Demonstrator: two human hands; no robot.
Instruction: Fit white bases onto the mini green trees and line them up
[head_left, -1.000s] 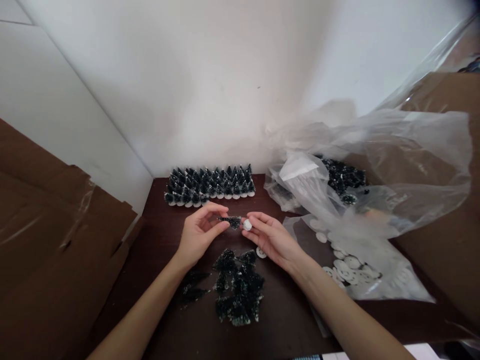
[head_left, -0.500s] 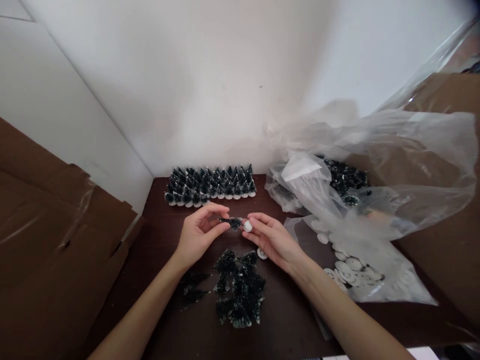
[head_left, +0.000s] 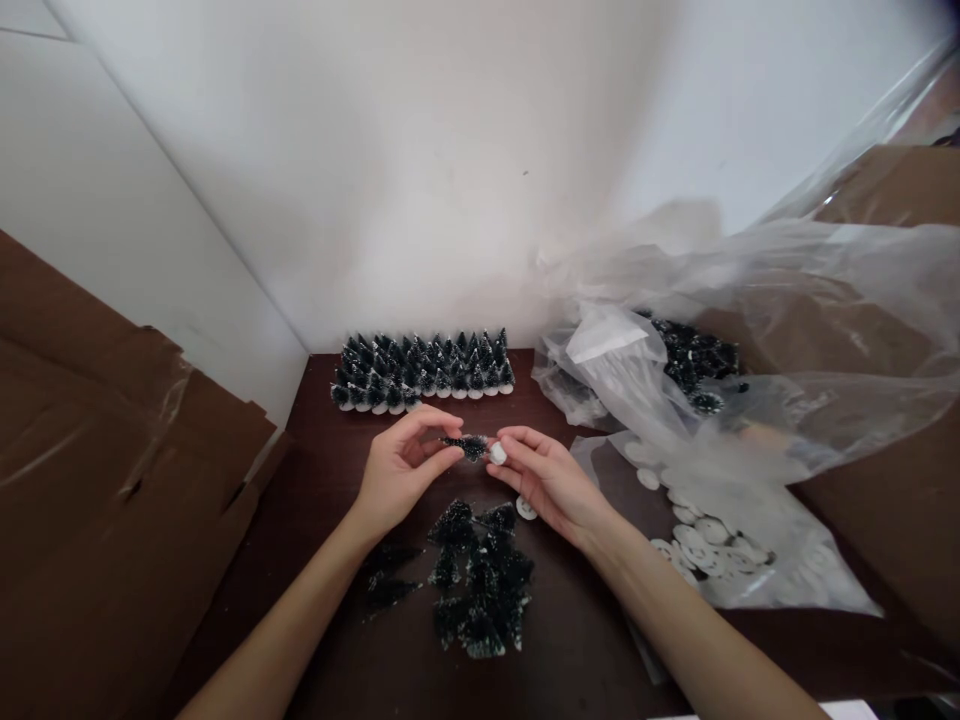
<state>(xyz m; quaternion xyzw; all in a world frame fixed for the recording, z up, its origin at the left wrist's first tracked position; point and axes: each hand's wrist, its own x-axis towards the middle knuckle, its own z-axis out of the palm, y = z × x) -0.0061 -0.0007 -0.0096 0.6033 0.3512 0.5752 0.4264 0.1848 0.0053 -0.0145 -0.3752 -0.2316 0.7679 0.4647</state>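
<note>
My left hand (head_left: 409,460) pinches a small dark green bottle-brush tree (head_left: 468,446) with white-flecked bristles, lying sideways with its tip to the left. Facing it, my right hand (head_left: 551,480) grips a round white base (head_left: 497,453) between thumb and fingers. The tree's lower end is right beside the base; I cannot tell whether the two are joined. Below my hands lies a pile of loose trees (head_left: 484,580) on the dark brown table. Another white disc (head_left: 526,508) rests under my right hand, partly covered by it.
Rows of trees on white bases (head_left: 424,372) stand against the wall. At right, a clear plastic bag (head_left: 622,350) holds more trees, and several white discs (head_left: 705,545) lie in a second bag. Cardboard boxes flank the table, one at left (head_left: 97,480). Two thin trees (head_left: 391,592) lie near my left forearm.
Both hands stay close together in nearly the same place. The tree between them appears turned slightly, and the whole view has shifted a little.
</note>
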